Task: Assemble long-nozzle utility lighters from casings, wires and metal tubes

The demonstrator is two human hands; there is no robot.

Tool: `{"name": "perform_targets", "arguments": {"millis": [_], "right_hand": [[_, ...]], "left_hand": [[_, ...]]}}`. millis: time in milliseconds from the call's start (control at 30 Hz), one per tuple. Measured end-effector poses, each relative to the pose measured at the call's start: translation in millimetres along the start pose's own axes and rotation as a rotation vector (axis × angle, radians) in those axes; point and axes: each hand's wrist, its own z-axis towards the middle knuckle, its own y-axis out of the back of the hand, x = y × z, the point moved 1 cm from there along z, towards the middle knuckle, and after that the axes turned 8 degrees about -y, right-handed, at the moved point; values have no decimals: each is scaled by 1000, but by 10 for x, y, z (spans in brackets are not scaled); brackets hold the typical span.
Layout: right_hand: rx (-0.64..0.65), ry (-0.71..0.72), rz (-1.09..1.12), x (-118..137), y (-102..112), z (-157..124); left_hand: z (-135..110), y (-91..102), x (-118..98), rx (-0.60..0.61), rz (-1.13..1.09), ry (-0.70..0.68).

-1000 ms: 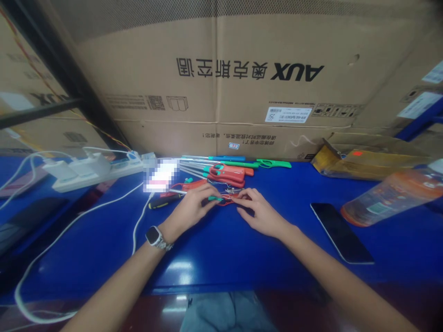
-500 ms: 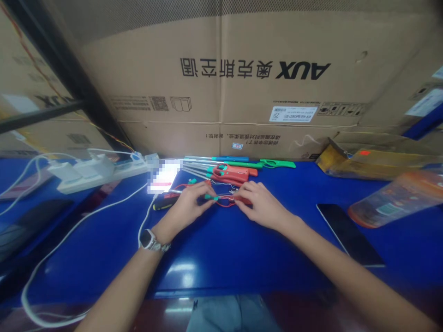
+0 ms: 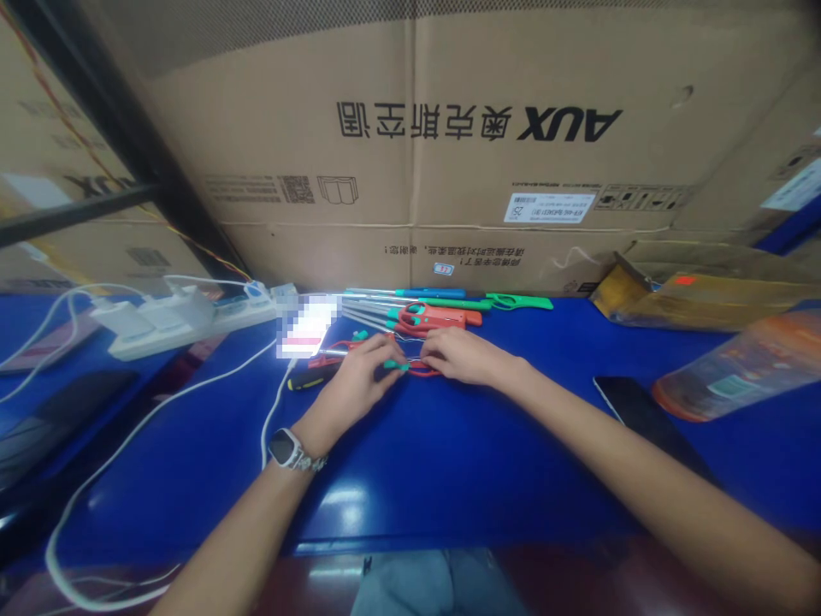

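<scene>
With its fingers closed, my left hand grips an opened red lighter casing by the end where a small green part shows. Opposite it, my right hand has its fingertips pinched together over the casing, close to thin pale wires; what lies between those fingertips is hidden. Just behind the hands lie several long-necked lighters: red ones, a green one and a blue one. Beside my left hand rests a black and yellow screwdriver handle, partly covered by the hand.
A lit phone on a white cable lies left of the lighters, near a power strip with plugs. On the right are a dark phone, a clear jar and an opened carton. A large cardboard box stands behind.
My right hand has moved slightly left along the casing, closer to my left hand, and its wrist has turned flatter. My left hand keeps its grip. The view has shifted slightly.
</scene>
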Motion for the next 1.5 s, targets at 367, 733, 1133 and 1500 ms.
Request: {"name": "perform_targets", "arguments": {"millis": [367, 733, 1133, 1500], "right_hand": [[-126, -24, 122, -16, -123, -117], [-215, -54, 296, -4, -217, -192], [-223, -31, 357, -24, -230, -211], [-236, -36, 339, -21, -239, -223]], "left_hand": [[72, -9, 23, 159, 135, -133], [65, -185, 66, 165, 21, -186], [67, -168, 91, 126, -196, 37], [172, -103, 18, 228, 193, -88]]}}
